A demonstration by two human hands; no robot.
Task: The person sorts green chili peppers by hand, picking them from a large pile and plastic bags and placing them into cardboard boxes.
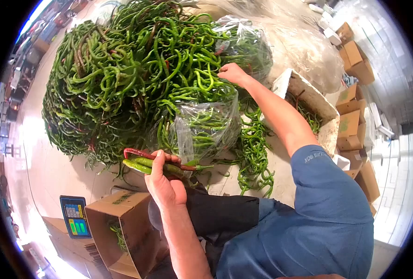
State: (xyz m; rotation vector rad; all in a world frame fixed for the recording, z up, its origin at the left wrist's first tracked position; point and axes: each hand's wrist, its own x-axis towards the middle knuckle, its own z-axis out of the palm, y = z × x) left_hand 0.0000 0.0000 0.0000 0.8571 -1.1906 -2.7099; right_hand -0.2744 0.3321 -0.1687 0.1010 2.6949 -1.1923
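My left hand is closed round a small bunch of long chili peppers, among them a dark red one and light green ones. Stretched out to the far side, my right hand has its fingers bent in at the edge of a big heap of green chili peppers. Whatever those fingers grip, if anything, is hidden. Between my hands, a clear plastic bag filled with green chilies leans against the heap. A second filled bag lies just beyond my right hand.
Loose green chilies lie on the floor before my knees. To the right stands a white foam box with some peppers inside. An open cardboard box and a blue scale display are at the lower left. More cardboard boxes line the right side.
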